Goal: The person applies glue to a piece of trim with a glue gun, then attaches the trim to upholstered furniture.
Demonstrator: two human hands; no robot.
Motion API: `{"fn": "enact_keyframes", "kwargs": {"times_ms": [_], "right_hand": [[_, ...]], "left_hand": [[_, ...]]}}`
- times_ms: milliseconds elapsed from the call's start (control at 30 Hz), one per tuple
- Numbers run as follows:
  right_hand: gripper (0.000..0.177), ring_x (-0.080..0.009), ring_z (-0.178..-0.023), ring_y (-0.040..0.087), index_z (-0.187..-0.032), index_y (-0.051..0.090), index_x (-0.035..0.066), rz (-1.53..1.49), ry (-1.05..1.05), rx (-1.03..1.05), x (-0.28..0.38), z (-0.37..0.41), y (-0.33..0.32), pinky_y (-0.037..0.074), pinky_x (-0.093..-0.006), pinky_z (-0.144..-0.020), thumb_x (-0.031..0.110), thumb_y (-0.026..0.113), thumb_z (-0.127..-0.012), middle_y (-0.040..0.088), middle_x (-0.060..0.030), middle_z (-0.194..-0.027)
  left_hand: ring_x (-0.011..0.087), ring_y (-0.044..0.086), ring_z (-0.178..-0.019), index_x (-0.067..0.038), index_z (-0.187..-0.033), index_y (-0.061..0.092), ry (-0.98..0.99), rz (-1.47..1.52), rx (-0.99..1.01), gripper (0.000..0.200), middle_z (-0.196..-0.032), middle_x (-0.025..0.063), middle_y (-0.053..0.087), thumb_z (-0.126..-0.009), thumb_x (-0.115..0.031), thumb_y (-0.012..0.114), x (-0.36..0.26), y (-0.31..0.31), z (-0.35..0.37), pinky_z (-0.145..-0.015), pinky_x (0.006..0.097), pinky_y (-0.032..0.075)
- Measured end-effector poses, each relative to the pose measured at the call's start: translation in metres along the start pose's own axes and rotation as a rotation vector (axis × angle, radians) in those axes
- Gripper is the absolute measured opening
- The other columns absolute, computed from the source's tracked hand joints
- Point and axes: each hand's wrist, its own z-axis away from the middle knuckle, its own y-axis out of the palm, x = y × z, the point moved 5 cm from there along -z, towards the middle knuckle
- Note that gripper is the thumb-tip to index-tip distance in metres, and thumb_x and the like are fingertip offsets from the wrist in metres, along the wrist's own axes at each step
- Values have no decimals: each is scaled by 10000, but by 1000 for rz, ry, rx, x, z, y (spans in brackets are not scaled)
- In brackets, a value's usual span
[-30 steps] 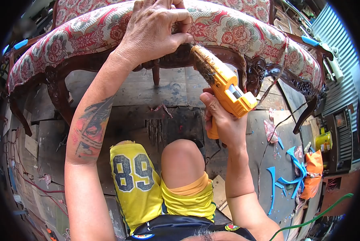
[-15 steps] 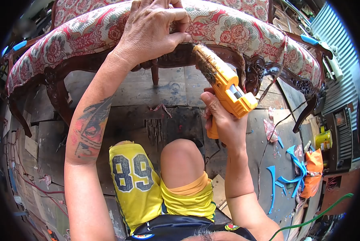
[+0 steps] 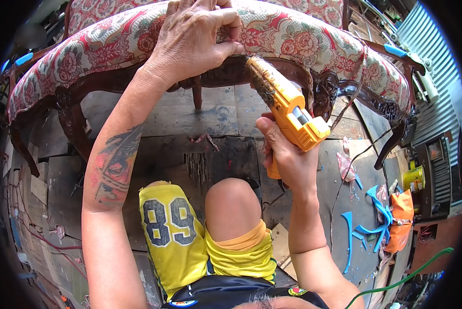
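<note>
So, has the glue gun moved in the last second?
No. Glue gun in right hand keeps its nozzle at the same spot on the carved rail, beside left hand pinching seat fabric.

One legible marking is recorded. The number 89, in large dark blue digits with a pale outline, stands on the yellow fabric shorts [image 3: 164, 226], on the leg directly below the left hand [image 3: 195, 41] and to the lower left of the right hand [image 3: 287, 154]. Two small round patches [image 3: 182, 303] on the dark garment, well below both hands, carry print too small to read. The label on the yellow tin [image 3: 413, 178], far to the right of the right hand, is illegible.
</note>
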Motion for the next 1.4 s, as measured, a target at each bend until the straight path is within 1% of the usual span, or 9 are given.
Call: {"fn": "enact_keyframes", "kwargs": {"times_ms": [100, 267, 467, 700, 800, 1067, 1133, 1300, 1400], "right_hand": [[305, -19, -621, 603, -1160, 739, 18, 7, 10, 1, 0, 0, 0, 497, -217, -460, 223, 860, -969, 712, 27, -834], [289, -16, -603, 588, -1139, 742, 25, -4, 20, -4, 1, 1, -1, 495, -216, -462, 229, 859, -971, 698, 34, -817], [260, -18, -605, 590, -1122, 748, 33, 8, 32, 4, -1, 1, 0, 498, -218, -466, 214, 858, -971, 698, 35, -816], [234, -20, -621, 601, -1106, 751, 12, 13, -10, -44, 3, 3, 1, 497, -226, -466, 172, 852, -968, 715, 32, -836], [235, -26, -622, 604, -1109, 755, 8, 29, -3, -38, 6, 4, 0, 496, -226, -469, 166, 853, -966, 724, 24, -843], [287, -44, -652, 651, -1144, 751, -14, -43, -64, -67, 7, 6, -2, 545, -227, -498, 170, 866, -957, 745, -13, -882], [466, -204, -975, 781, -1379, 637, -30, -19, -38, -7, -3, 8, -3, 644, -280, -587, 155, 816, -990, 730, -133, -1222], [456, -245, -1055, 769, -1420, 608, -37, -162, -122, -6, -29, 13, -5, 685, -324, -670, 146, 763, -1032, 707, -157, -1268], [457, -268, -1114, 754, -1446, 578, -53, -252, -180, 9, -29, 14, -3, 698, -347, -712, 158, 717, -1065, 704, -171, -1264]], "left_hand": [[326, 588, -1126, -76, -896, 709, 21, -13, -11, 265, -1118, 115, 644, -780, -211, 906, -1, -1, 1, -1003, 475, 424], [335, 597, -1162, -78, -907, 701, -47, 74, 42, 271, -1147, 123, 652, -780, -214, 899, 4, 3, 1, -1019, 478, 417], [335, 590, -1165, -75, -918, 699, 12, -56, -4, 292, -1168, 122, 645, -771, -214, 909, 2, 1, 2, -1027, 483, 414], [339, 582, -1153, -72, -924, 699, 27, 14, -11, 300, -1178, 130, 636, -769, -211, 915, 1, 0, 2, -1024, 481, 417], [340, 579, -1144, -71, -923, 704, -15, 28, 7, 294, -1172, 130, 629, -772, -207, 916, 3, 2, 1, -1030, 483, 417], [306, 557, -1171, -111, -926, 734, 21, -68, -19, 285, -1176, 85, 615, -764, -233, 934, 2, 0, 3, -1039, 464, 411], [304, 557, -1169, -115, -926, 735, 23, -51, -17, 282, -1175, 84, 616, -763, -232, 934, 1, -2, 3, -1039, 460, 408], [301, 557, -1159, -126, -921, 736, 37, -41, -13, 276, -1174, 84, 619, -759, -230, 934, -1, -2, 2, -1035, 454, 400], [299, 557, -1155, -126, -918, 734, -10, -64, 56, 269, -1173, 89, 624, -764, -231, 928, 4, 2, 0, -1028, 455, 398]]}}
